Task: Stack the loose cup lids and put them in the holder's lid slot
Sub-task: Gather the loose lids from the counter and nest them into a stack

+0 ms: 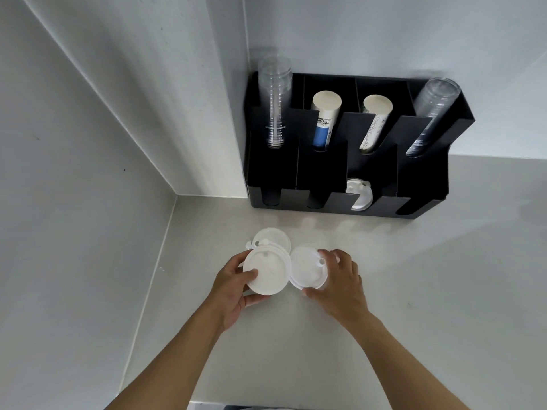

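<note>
Two bare forearms are reaching in from the bottom edge over a pale grey surface (414, 261), smooth and matte, running into a corner. The left hand (233, 287) is gripping a short stack of white lids (266, 272), thumb pressing on the top face and fingers curling underneath. Just beside it, the right hand (340, 279) is closing around a second white lid (307, 266), fingertips on its far rim and thumb at its near edge; the two lids are meeting edge to edge between the hands. Just behind the stack, another loose lid (272, 239) is lying flat on the surface, partly tucked under it. Farther back, the black holder (325, 202) is standing against the wall, its front row of slots facing us, and one front slot, third from the left, is showing white lids in the slot (358, 192). Rising out of the back row are a clear cup stack (274, 99) on the left, two paper cup stacks (325, 113) in the middle, and another clear stack (435, 105) leaning on the right. White walls (103, 128) are closing the corner, with a square pillar (228, 84) jutting out just left of the holder.
</note>
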